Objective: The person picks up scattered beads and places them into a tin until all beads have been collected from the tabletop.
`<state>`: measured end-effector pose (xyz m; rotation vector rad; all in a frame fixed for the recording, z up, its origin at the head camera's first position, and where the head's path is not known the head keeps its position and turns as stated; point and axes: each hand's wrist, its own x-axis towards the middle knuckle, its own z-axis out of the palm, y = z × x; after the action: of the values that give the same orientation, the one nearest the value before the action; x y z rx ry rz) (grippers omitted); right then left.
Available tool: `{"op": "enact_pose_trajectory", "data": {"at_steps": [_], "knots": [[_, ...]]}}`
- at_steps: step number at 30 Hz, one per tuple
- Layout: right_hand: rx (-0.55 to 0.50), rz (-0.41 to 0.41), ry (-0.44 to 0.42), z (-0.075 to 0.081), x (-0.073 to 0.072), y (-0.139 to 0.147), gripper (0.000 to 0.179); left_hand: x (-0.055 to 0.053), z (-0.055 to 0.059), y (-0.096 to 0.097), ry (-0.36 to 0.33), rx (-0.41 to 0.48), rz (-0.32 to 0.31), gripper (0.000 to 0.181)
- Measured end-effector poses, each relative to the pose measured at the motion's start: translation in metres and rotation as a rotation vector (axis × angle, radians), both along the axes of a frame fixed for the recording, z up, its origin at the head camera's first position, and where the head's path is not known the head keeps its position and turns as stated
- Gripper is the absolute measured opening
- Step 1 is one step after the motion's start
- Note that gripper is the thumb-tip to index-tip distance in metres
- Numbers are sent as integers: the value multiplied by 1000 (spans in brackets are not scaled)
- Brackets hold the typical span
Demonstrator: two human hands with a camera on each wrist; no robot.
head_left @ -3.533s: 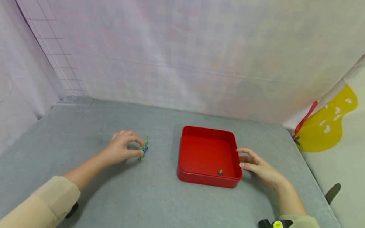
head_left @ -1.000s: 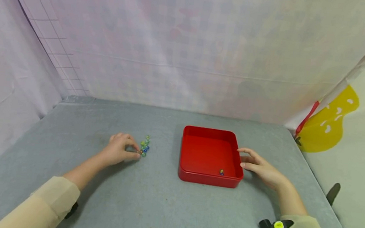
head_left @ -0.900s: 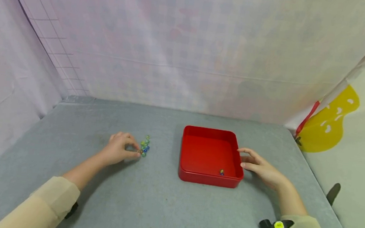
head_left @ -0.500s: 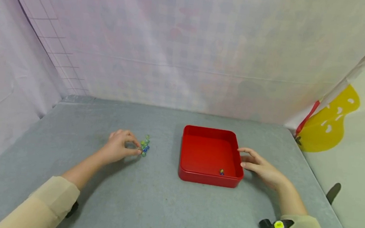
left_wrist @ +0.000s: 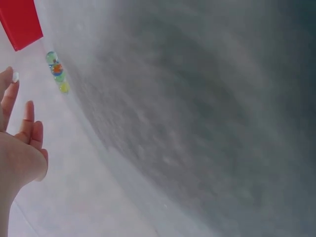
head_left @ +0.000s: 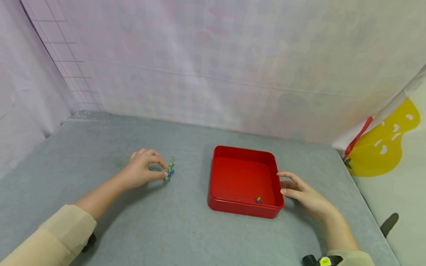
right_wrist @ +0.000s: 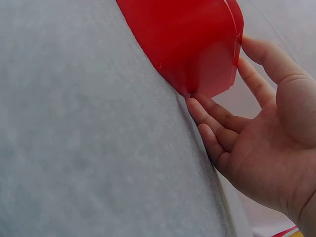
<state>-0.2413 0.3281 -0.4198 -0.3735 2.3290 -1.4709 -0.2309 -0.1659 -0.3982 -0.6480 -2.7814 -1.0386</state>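
Note:
In the head view my left hand (head_left: 142, 168) is over the left part of the table, beside a small cluster of green and blue glass marbles (head_left: 171, 164). The left wrist view shows a pale, clear marble (left_wrist: 16, 77) pinched at the tips of its thumb and index finger. Several more marbles (left_wrist: 58, 70), one with orange in it, lie in a row just past those fingertips. A square red tray (head_left: 245, 208) stands to the right. Against its right wall my right hand (head_left: 304, 195) rests with extended fingers; the right wrist view shows fingertips (right_wrist: 249, 44) at the tray's side.
Two small marbles (head_left: 258, 200), yellowish and blue, lie inside the tray near its front wall. A grey cloth covers the table (head_left: 186, 243). Pale curtains (head_left: 221, 56) hang behind and on both sides.
My left hand worked among the marbles, drew back slightly, then moved a little right and up; an orange-brown marble seen earlier at its fingertips no longer shows in the head view. My right hand stays.

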Motion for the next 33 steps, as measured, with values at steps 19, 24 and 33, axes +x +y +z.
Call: {"op": "enact_pose_trajectory", "data": {"at_steps": [19,24,33], "knots": [[-20,12,15,-2,-1,0,54,-4,6,21,15,50,-21,13],[-15,11,4,-1,0,-1,55,-6,6,29,20,72,-23,11],[-13,4,5,0,0,-1,55,-7,11,46,-13,108,-30,11]]}}
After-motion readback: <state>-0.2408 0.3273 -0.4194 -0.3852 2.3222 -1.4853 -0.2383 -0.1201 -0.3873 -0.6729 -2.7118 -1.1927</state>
